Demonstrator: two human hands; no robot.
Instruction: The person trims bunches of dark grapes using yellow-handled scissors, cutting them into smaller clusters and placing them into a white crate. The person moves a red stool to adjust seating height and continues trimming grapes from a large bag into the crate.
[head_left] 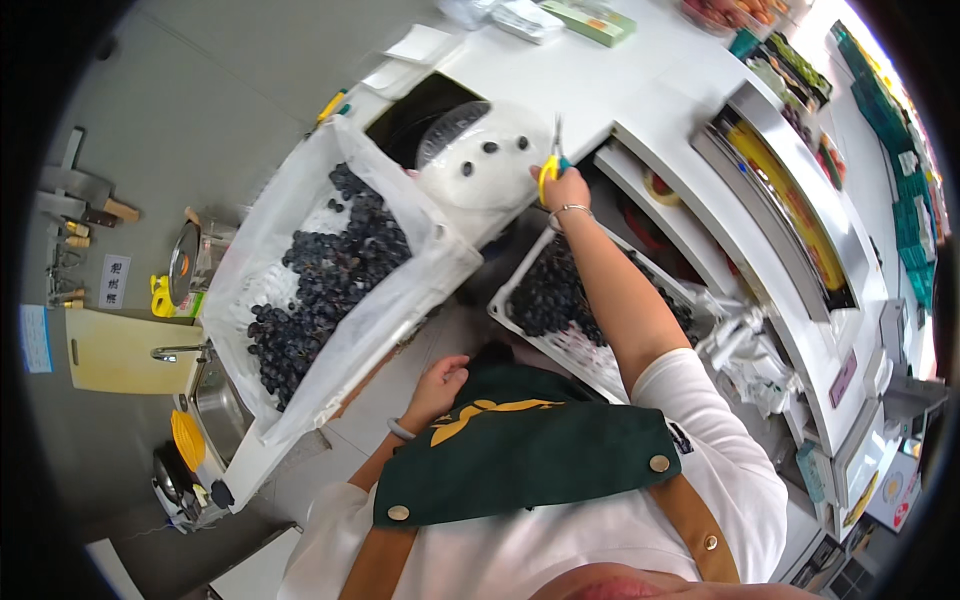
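My right hand [568, 190] is closed on a pair of scissors [552, 168] with yellow and teal handles, blades pointing away from me. Just left of them, a clear plastic container [490, 185] rests at the counter edge with three dark grapes [490, 148] spread over its white base. My left hand [438, 390] hangs low beside my dark green apron [530, 455], fingers curled, nothing visible in them. Beyond it stands a large white-lined crate [250, 300] heaped with loose dark grapes [345, 270]. Beneath my right forearm, a second white crate [497, 312] contains more dark grapes [548, 290].
A black square surface [400, 118] lies behind the plastic container on the white counter [610, 85]. Another yellow-handled tool [333, 105] is behind the lined crate. Open shelves [665, 205] and crumpled plastic bags [750, 365] are at right. A sink [222, 405] lies at left.
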